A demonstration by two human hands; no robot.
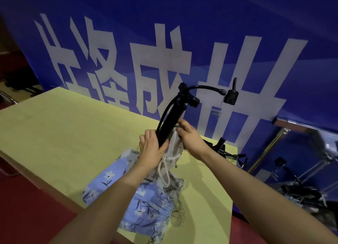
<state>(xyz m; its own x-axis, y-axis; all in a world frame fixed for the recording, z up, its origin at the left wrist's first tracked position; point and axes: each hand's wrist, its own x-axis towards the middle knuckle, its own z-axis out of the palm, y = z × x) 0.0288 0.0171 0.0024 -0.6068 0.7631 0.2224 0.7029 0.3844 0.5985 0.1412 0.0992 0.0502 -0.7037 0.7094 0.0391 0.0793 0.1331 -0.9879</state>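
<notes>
A black hand pump (173, 115) stands tilted over the yellow table (64, 130), its lower end inside a light drawstring cloth bag (173, 152). Its black hose (201, 87) arches to the right and ends in a nozzle head (230, 95). My left hand (150, 150) grips the pump barrel together with the bag's mouth. My right hand (190, 135) pinches the bag's rim on the other side of the barrel. The bag's cord (162, 172) hangs below my hands.
A blue floral cloth (146, 203) lies on the table under my forearms. More black pump parts (221, 146) lie at the table's far right edge. A blue banner with white characters (164, 51) stands behind. Metal frames and clutter (301, 170) sit on the red floor to the right.
</notes>
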